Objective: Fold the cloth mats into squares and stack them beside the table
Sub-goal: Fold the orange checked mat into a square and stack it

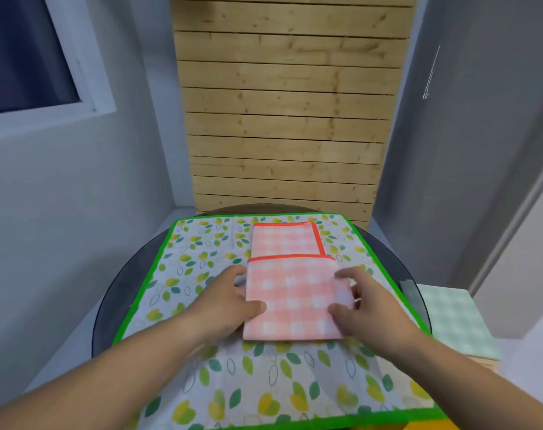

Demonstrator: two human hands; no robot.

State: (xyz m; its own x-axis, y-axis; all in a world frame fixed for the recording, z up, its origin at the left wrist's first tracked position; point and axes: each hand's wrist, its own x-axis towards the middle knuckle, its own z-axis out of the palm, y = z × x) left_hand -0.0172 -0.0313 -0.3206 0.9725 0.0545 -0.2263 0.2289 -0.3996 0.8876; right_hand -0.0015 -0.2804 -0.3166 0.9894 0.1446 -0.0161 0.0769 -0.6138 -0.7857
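Pink checked mat (292, 293), partly folded, lying on leaf-print mat (202, 265) spread over round dark table (109, 293). Left hand (230, 301) at left edge of folded flap, thumb on top, fingers tucked beneath, pinching cloth. Right hand (363, 301) at right edge, gripping likewise. Folded green checked mat (453, 321) on low surface just right of table.
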